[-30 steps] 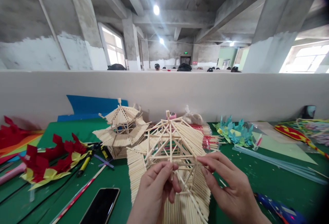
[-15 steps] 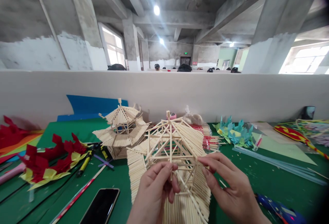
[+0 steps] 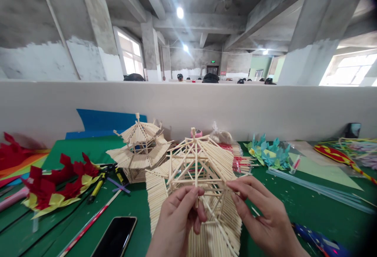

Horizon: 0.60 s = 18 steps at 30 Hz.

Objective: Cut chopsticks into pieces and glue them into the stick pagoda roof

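Observation:
Before me stands a pavilion model [image 3: 219,153] built of thin wooden sticks, its roof partly covered and the front showing bare rafters. My left hand [image 3: 176,215] pinches the lower end of a front rafter stick [image 3: 196,166] between thumb and fingers. At the roof's right corner, my right hand [image 3: 262,206] has thumb and forefinger closed on the end of another roof stick [image 3: 216,166]. The fingertips partly hide that end. Behind to the left is a smaller stick pavilion [image 3: 138,133] with a covered roof.
Left on the green table are a red and yellow paper crown [image 3: 59,186], pliers [image 3: 98,186] and a phone [image 3: 114,237]. To the right lie a blue glue gun [image 3: 321,239], clear glue sticks [image 3: 321,190] and a blue paper flower piece [image 3: 269,151]. A white partition [image 3: 188,101] rises behind.

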Each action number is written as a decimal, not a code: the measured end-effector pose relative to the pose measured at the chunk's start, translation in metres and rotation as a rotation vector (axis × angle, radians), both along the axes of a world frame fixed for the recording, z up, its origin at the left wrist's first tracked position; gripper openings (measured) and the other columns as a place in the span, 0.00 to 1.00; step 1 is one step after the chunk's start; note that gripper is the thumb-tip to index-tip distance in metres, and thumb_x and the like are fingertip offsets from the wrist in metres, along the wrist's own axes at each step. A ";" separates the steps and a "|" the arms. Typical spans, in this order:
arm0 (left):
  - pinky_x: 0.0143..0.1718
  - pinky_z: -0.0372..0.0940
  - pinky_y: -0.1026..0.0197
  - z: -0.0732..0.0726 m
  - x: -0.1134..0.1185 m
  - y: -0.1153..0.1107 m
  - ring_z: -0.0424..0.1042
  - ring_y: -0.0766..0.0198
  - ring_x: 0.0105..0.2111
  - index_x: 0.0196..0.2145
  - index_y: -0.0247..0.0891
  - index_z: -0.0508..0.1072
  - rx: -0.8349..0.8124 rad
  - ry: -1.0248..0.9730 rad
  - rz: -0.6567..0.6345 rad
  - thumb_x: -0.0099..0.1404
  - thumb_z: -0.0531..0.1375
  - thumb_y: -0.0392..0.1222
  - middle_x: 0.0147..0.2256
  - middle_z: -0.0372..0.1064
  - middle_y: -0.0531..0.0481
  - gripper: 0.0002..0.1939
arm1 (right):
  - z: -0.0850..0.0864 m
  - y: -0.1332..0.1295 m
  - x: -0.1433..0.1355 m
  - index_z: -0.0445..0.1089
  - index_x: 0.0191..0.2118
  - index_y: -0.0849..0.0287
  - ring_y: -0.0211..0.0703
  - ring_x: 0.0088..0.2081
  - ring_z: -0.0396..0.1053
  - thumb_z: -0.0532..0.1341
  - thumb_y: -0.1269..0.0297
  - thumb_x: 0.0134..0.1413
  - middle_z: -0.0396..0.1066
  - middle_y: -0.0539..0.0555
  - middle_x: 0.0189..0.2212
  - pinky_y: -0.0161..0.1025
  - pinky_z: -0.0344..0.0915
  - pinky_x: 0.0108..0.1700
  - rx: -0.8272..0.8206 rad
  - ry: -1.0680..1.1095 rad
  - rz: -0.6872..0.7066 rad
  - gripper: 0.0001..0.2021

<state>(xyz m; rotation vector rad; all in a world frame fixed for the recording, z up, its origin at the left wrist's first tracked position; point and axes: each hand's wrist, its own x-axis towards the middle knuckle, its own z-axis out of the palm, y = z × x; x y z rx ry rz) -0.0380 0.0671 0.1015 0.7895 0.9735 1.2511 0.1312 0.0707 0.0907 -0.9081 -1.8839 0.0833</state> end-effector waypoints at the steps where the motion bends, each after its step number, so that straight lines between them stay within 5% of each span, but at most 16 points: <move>1: 0.15 0.47 0.73 0.000 0.000 0.000 0.55 0.76 0.13 0.26 0.32 0.71 0.003 0.003 0.003 0.55 0.58 0.43 0.14 0.63 0.54 0.10 | 0.000 0.000 0.000 0.66 0.42 0.59 0.39 0.36 0.66 0.55 0.76 0.49 0.65 0.55 0.34 0.35 0.67 0.34 0.000 0.000 -0.001 0.13; 18: 0.14 0.48 0.73 -0.001 -0.001 0.000 0.55 0.76 0.13 0.26 0.32 0.71 -0.005 -0.004 -0.003 0.54 0.59 0.43 0.14 0.63 0.54 0.10 | 0.000 -0.001 0.000 0.66 0.44 0.58 0.39 0.34 0.67 0.55 0.75 0.48 0.67 0.54 0.33 0.35 0.68 0.32 0.006 -0.007 -0.010 0.15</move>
